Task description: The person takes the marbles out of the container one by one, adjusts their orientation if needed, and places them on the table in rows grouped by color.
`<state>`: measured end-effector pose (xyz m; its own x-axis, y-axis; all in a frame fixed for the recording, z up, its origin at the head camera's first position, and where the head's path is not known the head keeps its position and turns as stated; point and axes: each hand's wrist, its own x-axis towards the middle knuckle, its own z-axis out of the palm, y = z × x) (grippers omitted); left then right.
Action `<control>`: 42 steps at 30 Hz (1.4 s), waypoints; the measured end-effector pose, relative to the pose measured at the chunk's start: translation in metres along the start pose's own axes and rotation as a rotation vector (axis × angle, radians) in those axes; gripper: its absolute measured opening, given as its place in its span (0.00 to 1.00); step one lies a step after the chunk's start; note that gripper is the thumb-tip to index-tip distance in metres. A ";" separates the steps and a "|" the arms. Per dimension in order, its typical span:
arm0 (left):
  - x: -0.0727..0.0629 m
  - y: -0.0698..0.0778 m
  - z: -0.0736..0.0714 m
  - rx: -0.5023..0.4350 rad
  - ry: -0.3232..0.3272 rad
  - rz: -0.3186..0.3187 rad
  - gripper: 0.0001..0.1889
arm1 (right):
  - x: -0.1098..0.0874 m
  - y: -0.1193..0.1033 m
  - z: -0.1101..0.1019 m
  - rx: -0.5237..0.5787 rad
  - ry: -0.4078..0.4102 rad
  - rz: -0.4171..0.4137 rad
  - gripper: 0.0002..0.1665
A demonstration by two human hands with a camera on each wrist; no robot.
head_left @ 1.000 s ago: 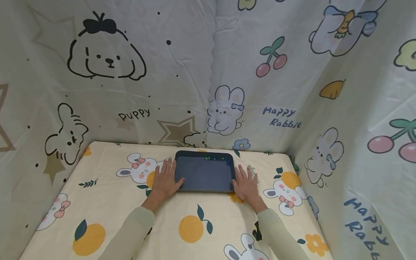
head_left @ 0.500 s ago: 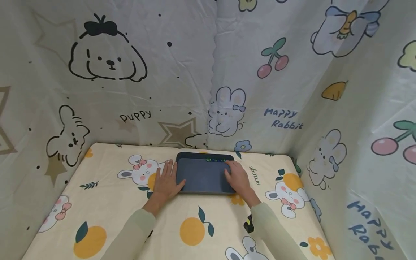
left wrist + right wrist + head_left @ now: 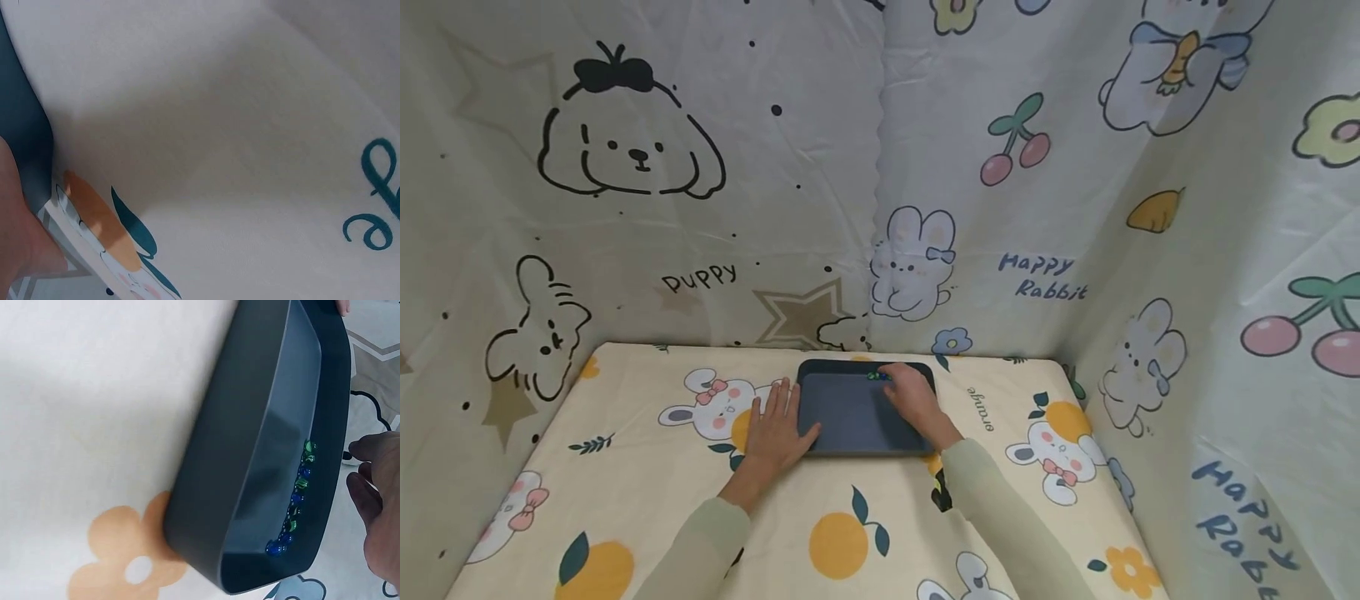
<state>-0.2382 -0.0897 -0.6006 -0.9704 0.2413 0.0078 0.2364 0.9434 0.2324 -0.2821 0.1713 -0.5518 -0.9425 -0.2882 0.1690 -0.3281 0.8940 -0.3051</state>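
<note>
A dark grey rectangular tray lies near the far edge of the cloth-covered table. Blue and green glass marbles form a row along its far wall, bunched at one end in the right wrist view. My left hand rests at the tray's left side, fingers spread and straight, thumb on the rim. My right hand reaches over the tray's right part, fingertips beside the marbles and covering some of them in the head view. Its thumb and forefinger are apart, with nothing visible between them.
A pale cloth printed with oranges and rabbits covers the table. Patterned fabric hangings rise behind it and at the sides. Under my right forearm shows a small black and yellow patch.
My right hand has moved from the tray's right side inward and left over the marbles along the far wall. My left hand stays at the left side. The head view has shifted slightly.
</note>
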 end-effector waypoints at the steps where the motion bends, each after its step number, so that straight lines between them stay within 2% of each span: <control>1: -0.001 -0.001 0.000 -0.001 -0.001 -0.005 0.47 | 0.002 -0.002 0.002 0.006 -0.014 -0.003 0.18; 10: -0.007 -0.004 0.008 0.004 0.033 -0.006 0.47 | 0.016 -0.011 0.017 -0.003 -0.095 -0.005 0.18; 18: -0.009 -0.004 0.007 0.032 0.002 -0.020 0.47 | 0.024 -0.015 0.026 -0.037 -0.082 -0.051 0.16; 23: -0.006 -0.003 0.009 0.049 0.001 -0.020 0.47 | 0.028 -0.017 0.027 -0.083 -0.127 -0.023 0.16; 28: -0.004 -0.003 0.008 0.045 0.013 -0.023 0.47 | 0.032 -0.015 0.028 -0.096 -0.127 -0.008 0.15; 42: -0.001 0.001 0.005 0.047 0.037 -0.026 0.46 | 0.039 -0.006 0.037 -0.050 -0.136 0.026 0.15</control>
<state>-0.2365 -0.0882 -0.6055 -0.9772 0.2088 0.0386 0.2123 0.9591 0.1872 -0.3193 0.1418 -0.5781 -0.9517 -0.3053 0.0318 -0.3028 0.9168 -0.2605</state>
